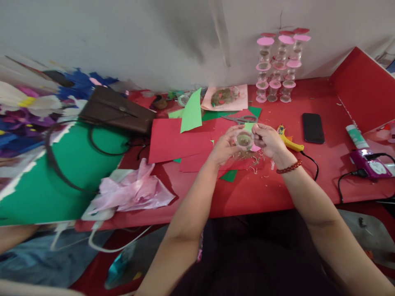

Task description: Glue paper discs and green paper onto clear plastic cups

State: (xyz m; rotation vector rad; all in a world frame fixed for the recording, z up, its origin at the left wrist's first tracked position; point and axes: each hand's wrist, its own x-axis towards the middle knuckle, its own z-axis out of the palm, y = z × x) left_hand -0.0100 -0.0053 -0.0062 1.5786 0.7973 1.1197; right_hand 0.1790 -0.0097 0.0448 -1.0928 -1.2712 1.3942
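My left hand (pixel 224 147) is closed around a small clear plastic cup (pixel 244 140), its round opening turned up towards me. Close against the cup's right side, my right hand (pixel 269 139) has its fingers curled in a pinch; what they grip is hard to make out. A bit of light green paper (pixel 249 126) shows between the cup and the right fingertips, and a pink paper piece (pixel 255 147) shows just below them. Scissors (pixel 239 119) lie behind the hands. A yellow glue gun (pixel 290 141) rests right of my right hand.
Red paper sheets (pixel 179 139) and scraps lie left of the hands. Stacked clear cups with pink discs (pixel 274 65) stand at the back. A phone (pixel 313 128), a purple socket block (pixel 372 163), a pink plastic bag (pixel 135 189) and a brown handbag (pixel 117 110) are around.
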